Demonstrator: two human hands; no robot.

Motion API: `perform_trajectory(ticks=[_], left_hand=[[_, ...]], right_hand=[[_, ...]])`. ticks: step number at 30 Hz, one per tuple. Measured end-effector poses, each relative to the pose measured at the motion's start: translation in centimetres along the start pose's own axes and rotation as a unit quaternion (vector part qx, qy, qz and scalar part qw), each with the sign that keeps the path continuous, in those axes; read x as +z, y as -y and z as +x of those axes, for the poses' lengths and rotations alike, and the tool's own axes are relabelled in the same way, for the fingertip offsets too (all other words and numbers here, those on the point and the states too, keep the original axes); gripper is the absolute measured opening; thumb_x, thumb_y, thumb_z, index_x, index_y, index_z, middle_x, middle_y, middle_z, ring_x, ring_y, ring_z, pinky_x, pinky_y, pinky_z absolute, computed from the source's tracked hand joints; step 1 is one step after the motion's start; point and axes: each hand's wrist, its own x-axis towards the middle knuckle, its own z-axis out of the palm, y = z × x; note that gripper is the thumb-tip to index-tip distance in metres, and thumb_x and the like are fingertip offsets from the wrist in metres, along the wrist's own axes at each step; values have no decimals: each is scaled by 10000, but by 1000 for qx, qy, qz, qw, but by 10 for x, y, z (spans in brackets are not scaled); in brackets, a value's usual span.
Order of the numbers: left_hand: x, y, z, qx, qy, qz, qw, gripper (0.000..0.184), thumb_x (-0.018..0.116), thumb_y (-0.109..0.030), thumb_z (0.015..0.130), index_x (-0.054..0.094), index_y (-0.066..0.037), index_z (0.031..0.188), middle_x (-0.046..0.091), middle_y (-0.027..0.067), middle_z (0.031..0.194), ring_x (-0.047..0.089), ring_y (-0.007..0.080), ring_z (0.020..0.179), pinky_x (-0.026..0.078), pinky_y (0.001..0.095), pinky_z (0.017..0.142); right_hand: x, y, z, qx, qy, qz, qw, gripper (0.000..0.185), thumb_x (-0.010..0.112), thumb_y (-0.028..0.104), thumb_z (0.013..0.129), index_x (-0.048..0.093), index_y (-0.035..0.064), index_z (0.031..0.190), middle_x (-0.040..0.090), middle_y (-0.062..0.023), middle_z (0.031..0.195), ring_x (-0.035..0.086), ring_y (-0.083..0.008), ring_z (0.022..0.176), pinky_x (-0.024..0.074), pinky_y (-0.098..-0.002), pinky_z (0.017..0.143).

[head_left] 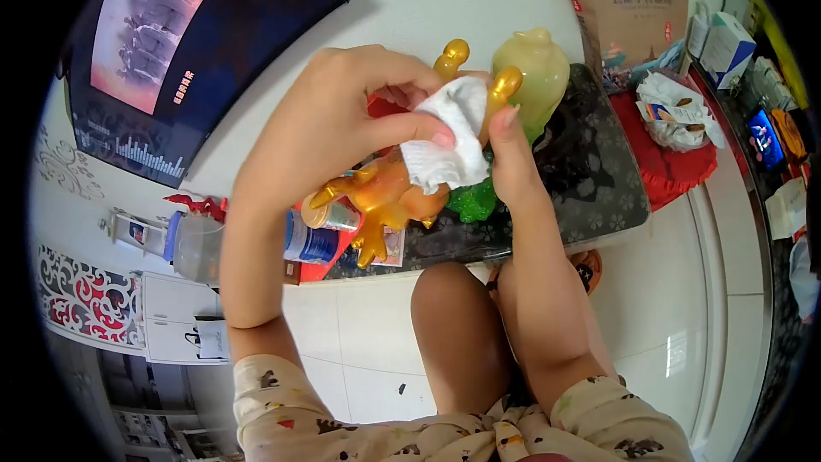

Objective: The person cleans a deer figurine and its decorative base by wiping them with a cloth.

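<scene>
A glossy orange-and-gold figurine (383, 192) with knobbed gold tips and a bright green part (473, 201) is between my hands, tilted over the dark cabinet top. My left hand (368, 98) is closed on a white cloth (453, 133), pinched between thumb and fingers and pressed against the figurine. On the other side, my right hand (513, 162) grips the figurine near a gold knob; its thumb shows, while most of its fingers are hidden. The cloth covers the figurine's middle. Just behind stands a pale green ornament (534, 77).
The dark patterned cabinet top (603, 197) lies under the figurine. A blue can (310, 238) and a lidded jar (329, 212) stand at left. A television (248, 30) hangs on the wall. At right are a brown paper bag (629, 17) and a red stool cover (684, 175).
</scene>
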Motion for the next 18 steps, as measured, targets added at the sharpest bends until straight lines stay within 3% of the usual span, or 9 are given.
perform_trajectory(ticks=[2,8,9,12,18], left_hand=[[-9,-18,4,-48,42,19,998,289,815,-144,675,682,6,884,630,88,766,561,169,722,443,269,680],[7,-50,11,20,38,274,961,289,784,-217,695,623,10,771,613,148,723,586,313,694,453,369,636],[13,-55,13,-13,54,297,953,291,774,-204,701,591,18,744,587,152,703,569,342,697,445,408,642],[28,-61,12,-54,28,292,955,302,781,-208,692,593,22,748,584,167,723,575,345,727,444,409,661],[40,-56,2,-22,-23,309,950,353,795,-217,679,598,19,853,593,183,758,575,361,778,454,425,692]], right_hand=[[-1,2,0,-5,6,-5,1000,810,385,697,910,459,-26,1268,541,-116,1207,505,-186,1121,379,-335,986],[-3,0,-2,30,0,35,999,722,427,630,934,457,7,1297,541,-99,1222,495,-178,1140,370,-318,995],[-3,1,-3,39,-4,47,998,706,433,611,943,453,10,1312,541,-96,1227,493,-176,1144,369,-313,995],[-6,7,-2,33,1,15,999,673,440,558,965,433,12,1357,543,-96,1241,493,-174,1153,373,-312,996],[-9,8,1,29,23,-11,999,642,445,535,972,434,43,1385,537,-107,1282,482,-193,1206,357,-325,1029]])
